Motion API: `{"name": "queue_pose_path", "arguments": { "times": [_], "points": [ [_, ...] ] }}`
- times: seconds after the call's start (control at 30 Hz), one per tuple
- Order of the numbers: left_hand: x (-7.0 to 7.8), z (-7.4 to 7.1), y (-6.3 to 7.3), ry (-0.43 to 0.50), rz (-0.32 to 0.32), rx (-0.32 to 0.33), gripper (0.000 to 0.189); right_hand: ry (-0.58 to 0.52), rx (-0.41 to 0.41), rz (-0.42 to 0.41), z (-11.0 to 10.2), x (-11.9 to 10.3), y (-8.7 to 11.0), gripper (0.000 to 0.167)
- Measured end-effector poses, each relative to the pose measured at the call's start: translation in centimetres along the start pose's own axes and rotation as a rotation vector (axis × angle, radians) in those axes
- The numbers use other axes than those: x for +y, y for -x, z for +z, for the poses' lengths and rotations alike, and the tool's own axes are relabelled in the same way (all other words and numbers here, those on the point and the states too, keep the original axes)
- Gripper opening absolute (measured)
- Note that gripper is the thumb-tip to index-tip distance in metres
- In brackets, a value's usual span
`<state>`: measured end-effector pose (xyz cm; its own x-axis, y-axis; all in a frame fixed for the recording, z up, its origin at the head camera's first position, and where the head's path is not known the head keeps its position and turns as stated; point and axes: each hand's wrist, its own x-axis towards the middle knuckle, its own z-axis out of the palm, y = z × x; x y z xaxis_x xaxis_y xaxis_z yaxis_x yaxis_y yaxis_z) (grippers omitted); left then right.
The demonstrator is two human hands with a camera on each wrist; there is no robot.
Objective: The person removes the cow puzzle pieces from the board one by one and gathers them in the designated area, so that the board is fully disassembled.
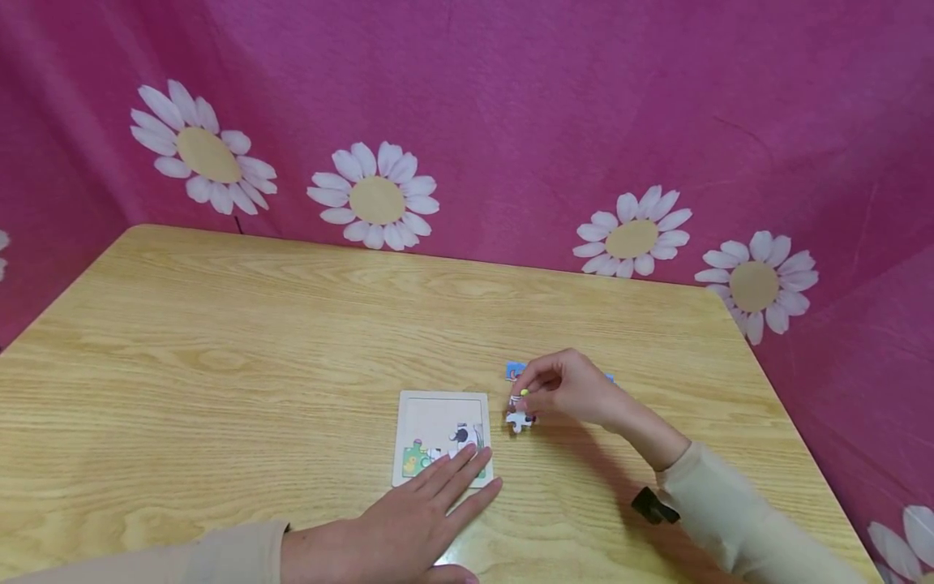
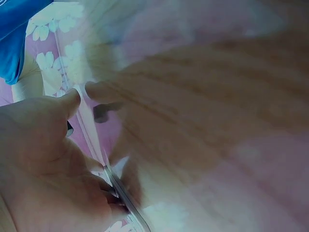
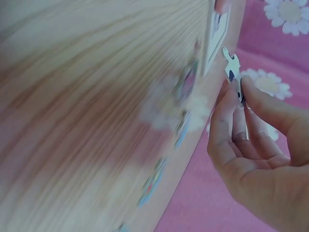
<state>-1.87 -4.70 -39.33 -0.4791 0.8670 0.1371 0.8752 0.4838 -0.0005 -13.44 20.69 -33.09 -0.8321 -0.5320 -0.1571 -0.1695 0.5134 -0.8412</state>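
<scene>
Puzzle piece: I'm pinching it in right hand, right of puzzle tray (partly filled at near side); left hand lying straight-fingered over tray's near edge.

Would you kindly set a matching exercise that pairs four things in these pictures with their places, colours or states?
Things:
1. Left hand
2. Right hand
3. Puzzle tray
4. Cloth backdrop

Descriptions:
A. Pinching a loose puzzle piece
B. Pink, printed with white daisies
C. Laid across the tray's near edge
D. Partly filled with fitted pieces

Right pairs: 1-C, 2-A, 3-D, 4-B.
</scene>
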Motion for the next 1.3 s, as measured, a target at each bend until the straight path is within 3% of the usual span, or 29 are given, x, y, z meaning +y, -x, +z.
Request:
{"name": "queue_pose_path", "arguments": {
  "times": [0.37, 0.63, 0.83, 1.0, 1.3],
  "points": [
    [0.1, -0.3, 0.0, -0.039, -0.003, -0.026, 0.082, 0.136, 0.089, 0.105, -2.7, 3.1, 2.4, 0.007],
    [0.2, 0.1, 0.1, -0.113, 0.007, 0.006, 0.083, 0.231, 0.135, 0.028, -2.8, 4.0, 2.8, 0.010],
    [0.2, 0.3, 0.1, -0.158, 0.018, 0.055, 0.082, 0.288, 0.154, 0.034, -2.6, 4.4, 2.8, 0.013],
    [0.1, 0.3, 0.1, -0.178, 0.027, 0.083, 0.081, 0.293, 0.160, 0.035, -2.7, 4.4, 2.9, 0.012],
    [0.1, 0.3, 0.1, -0.152, 0.043, 0.068, 0.081, 0.255, 0.153, -0.011, -1.9, 2.7, 2.7, 0.010]
  ]
}}
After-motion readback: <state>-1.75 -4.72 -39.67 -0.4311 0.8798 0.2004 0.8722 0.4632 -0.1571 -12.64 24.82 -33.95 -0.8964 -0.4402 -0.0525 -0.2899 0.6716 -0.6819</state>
